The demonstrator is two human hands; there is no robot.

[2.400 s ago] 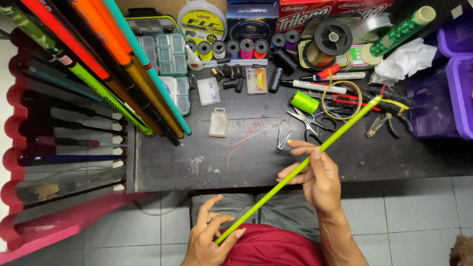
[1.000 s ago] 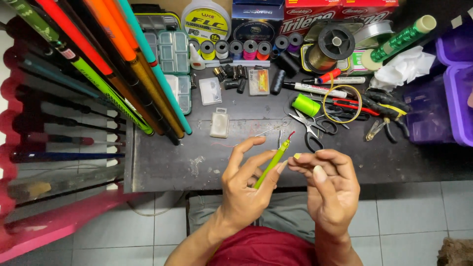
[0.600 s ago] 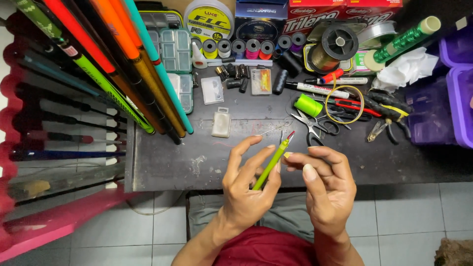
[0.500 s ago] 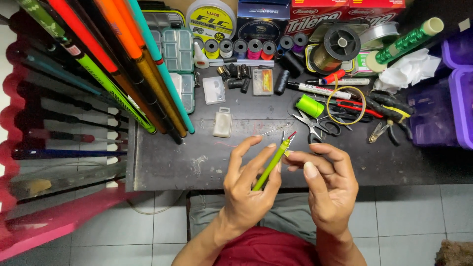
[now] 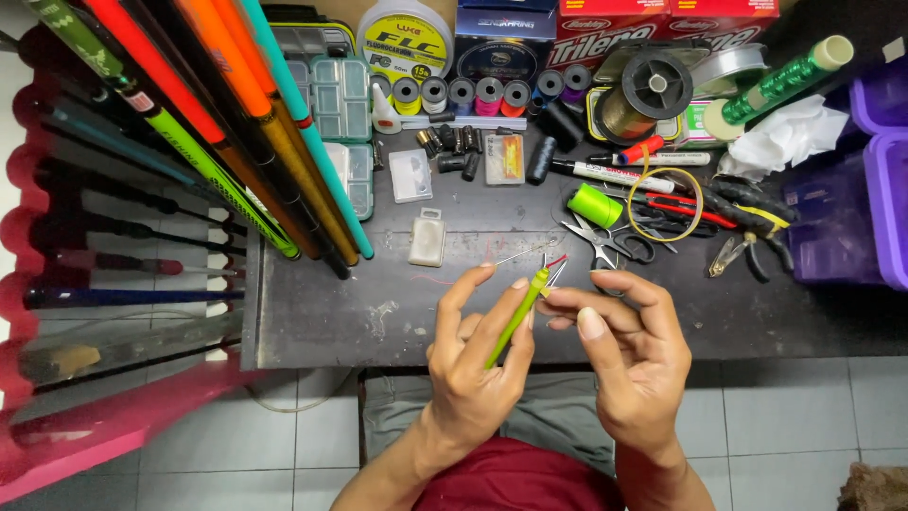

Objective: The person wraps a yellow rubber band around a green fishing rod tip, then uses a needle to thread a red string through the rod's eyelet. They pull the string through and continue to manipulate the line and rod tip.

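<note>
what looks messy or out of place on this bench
A loose red thread lies stray on the dark table, left of the left hand. Pale scuffs mark the tabletop nearby. Scissors and pliers lie jumbled at the right.

Fishing-tackle workbench, dark table (image 5: 397,312) with line spools (image 5: 473,95), rod rack (image 5: 123,237), scissors (image 5: 605,246), pliers (image 5: 747,251), tiled floor (image 5: 794,416)
</note>
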